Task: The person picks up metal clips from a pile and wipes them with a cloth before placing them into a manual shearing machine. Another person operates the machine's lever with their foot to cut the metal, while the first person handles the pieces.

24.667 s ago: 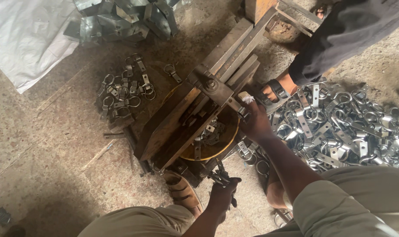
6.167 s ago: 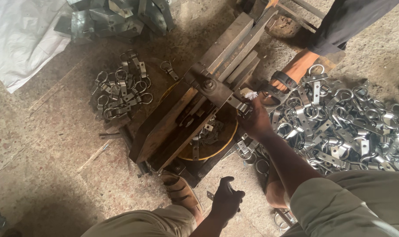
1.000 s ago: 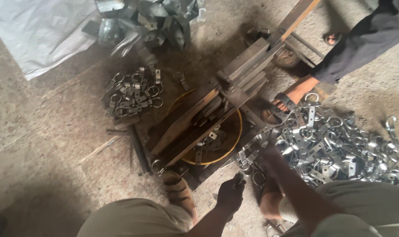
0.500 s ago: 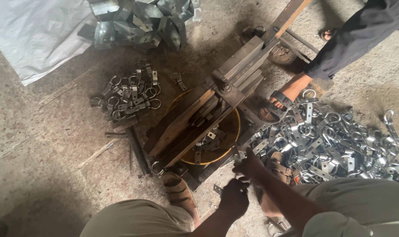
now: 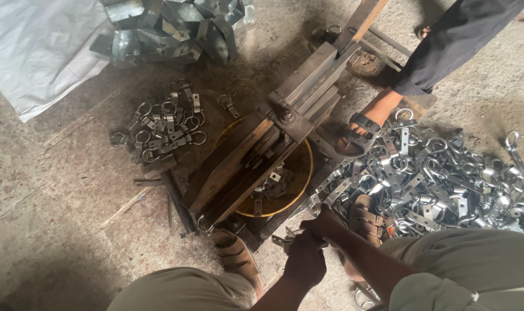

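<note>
Your two hands meet low in the frame, just in front of your knees, over a concrete floor [image 5: 60, 190] strewn with metal parts. Your left hand [image 5: 305, 259] is closed around a small metal clamp piece [image 5: 285, 241], of which only a sliver shows at the fingers. Your right hand [image 5: 325, 222] comes in from the right and pinches the same piece from above, so the two hands touch. How tightly the right fingers grip cannot be told, since the left hand covers them.

The piece sits just off the near corner of the wooden and steel press jig [image 5: 273, 144], which runs diagonally across a yellow-rimmed round pan [image 5: 299, 190]. A few loose clamps lie inside that pan. Your sandalled left foot [image 5: 236, 259] rests against the jig's near end, close beside the hands, and your right foot [image 5: 365, 216] is planted at the edge of the big pile.

That large heap of shiny ring clamps [image 5: 446, 178] spreads to the right of your hands, near the right one. A smaller pile of ring clamps [image 5: 164, 126] lies well apart, on the far left side of the jig. Folded sheet-metal brackets [image 5: 175, 29] are stacked at the top, beside a white sack [image 5: 31, 52].

Another person's sandalled foot [image 5: 360, 126] rests on the jig's far right side, under a dark trouser leg [image 5: 452, 40].
</note>
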